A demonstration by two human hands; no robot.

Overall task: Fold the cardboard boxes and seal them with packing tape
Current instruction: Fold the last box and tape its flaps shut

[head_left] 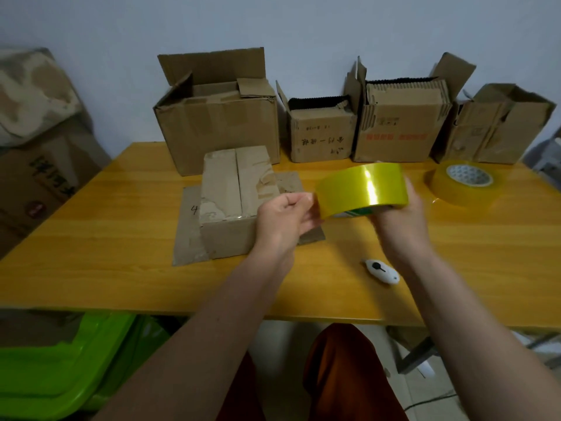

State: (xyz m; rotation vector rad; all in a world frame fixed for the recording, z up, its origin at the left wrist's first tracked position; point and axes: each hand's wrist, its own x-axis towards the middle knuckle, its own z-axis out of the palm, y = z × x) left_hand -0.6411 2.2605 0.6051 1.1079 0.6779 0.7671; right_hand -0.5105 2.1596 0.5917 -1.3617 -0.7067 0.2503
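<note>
A small folded cardboard box [230, 196] stands on a flat cardboard sheet [188, 238] in the middle of the wooden table [91, 253], its top flaps closed with a seam down the middle. My right hand [397, 220] grips a roll of yellow packing tape [361, 186] held up above the table, to the right of the box. My left hand [285, 217] pinches the roll's left edge with thumb and fingers, just in front of the box's right side.
A second tape roll [464, 183] lies flat at the right. A white box cutter [381, 270] lies near the front edge. Several open cardboard boxes [218, 126] line the wall. Green plastic bins [60, 366] sit under the table at left.
</note>
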